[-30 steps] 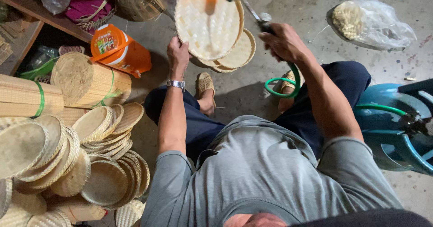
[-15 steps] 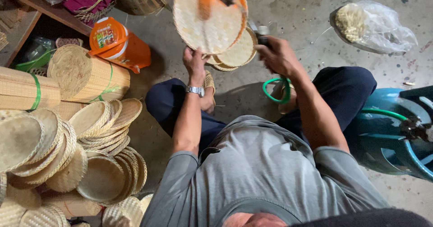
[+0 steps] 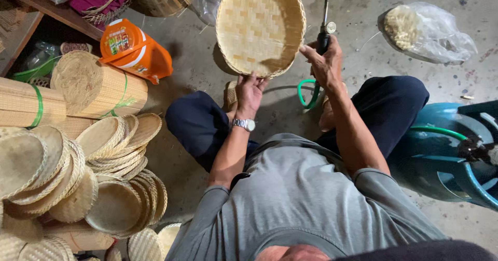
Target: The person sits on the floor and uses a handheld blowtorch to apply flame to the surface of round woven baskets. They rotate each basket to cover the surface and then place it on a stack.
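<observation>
Woven bamboo tray sits tilted up in front of me, its hollow face turned toward the camera, and I have it pinched at the lower rim with my left hand, fingers curled over the edge and thumb behind, so the whole disc stands clear of the concrete floor. My right hand is closed around the dark handle of a gas torch, whose metal tube runs up past the tray's right rim; I judge I hold it just beside the weave so the nozzle can sweep the surface, though I see no flame. A green hose loops from under that hand toward the blue gas cylinder lying at my right, well apart from the tray. On my left, stacks of finished trays lean against each other, near bundles of bamboo strips tied with green bands. An orange bag lies beyond them, and a clear plastic bag of pale fibres rests on the floor at far right.
</observation>
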`<state>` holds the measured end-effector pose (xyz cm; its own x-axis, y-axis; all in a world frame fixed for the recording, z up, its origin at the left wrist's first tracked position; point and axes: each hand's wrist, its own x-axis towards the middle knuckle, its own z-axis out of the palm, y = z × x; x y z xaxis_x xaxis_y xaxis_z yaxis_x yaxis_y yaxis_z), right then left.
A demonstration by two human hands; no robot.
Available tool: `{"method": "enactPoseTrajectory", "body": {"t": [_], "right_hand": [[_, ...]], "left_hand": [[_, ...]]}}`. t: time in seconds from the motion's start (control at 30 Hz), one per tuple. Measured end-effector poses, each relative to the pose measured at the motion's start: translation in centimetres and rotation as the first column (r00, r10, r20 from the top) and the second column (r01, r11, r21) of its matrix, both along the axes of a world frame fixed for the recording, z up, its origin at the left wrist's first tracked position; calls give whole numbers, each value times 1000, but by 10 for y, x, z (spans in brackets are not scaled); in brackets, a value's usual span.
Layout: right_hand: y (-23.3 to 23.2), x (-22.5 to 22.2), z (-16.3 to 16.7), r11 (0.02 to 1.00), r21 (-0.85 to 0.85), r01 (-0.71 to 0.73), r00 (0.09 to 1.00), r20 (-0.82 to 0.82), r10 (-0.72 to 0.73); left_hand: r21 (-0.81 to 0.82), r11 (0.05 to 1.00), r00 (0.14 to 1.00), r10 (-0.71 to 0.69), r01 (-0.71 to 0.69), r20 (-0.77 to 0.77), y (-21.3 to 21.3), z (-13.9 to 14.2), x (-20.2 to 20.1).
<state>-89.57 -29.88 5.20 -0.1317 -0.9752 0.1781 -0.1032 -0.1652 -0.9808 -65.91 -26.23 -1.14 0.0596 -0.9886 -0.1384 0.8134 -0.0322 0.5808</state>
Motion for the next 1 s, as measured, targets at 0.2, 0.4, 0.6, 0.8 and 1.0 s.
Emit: {"method": "enactPoseTrajectory", "body": {"t": [0.2,0.4,0.6,0.8,1.0], "right_hand": [[-8,-14,7,999,-42,-28,996,86,32],[0,-74,37,974,91,-208,974,-75,215],[15,-80,59,905,211,-369,915,-90,394],[13,-78,61,960,222,-168,913,-332,237],[24,-63,53,928,268,-258,874,-346,342]], "left_hand": [[-56,986,945,-134,158,299,13,-16,-9],[-112,993,476,79,41,876,-23,18,59],[-85,860,76,54,503,996,-59,55,78],[-46,904,96,5,424,995,-54,26,80],[-241,968,34,239,77,970,-48,3,84]]}}
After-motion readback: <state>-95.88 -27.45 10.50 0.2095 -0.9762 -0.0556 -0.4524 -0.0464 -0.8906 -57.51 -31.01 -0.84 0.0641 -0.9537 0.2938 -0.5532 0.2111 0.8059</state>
